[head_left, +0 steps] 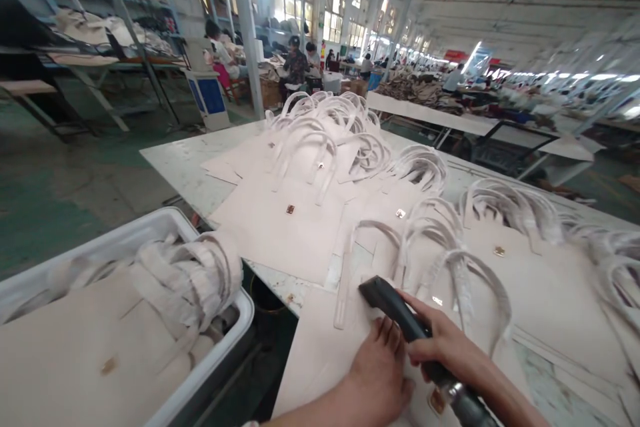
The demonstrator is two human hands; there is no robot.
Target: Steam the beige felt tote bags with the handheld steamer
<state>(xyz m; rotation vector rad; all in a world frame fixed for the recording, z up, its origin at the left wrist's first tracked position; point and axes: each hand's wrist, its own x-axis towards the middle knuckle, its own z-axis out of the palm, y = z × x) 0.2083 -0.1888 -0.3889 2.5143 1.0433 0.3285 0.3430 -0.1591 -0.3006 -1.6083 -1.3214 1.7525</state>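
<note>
My right hand [443,343] is wrapped round the handle of a black hand tool [395,310], whose flat head points at the near edge of a pale pink bag panel [320,353]. My left hand [377,367] lies flat on that same panel, fingers stretched out beside the tool. The panel has a looped handle [470,273] and a small gold clasp [437,401] near my wrist. Many more pink bag panels with handles [300,213] are spread over the white table [175,160].
A white bin [210,373] at the lower left holds stacked pink bags with handles. Behind the table are metal racks [100,47], a blue-and-white cabinet [207,97], and several seated people [295,63] at other work tables. Green floor lies to the left.
</note>
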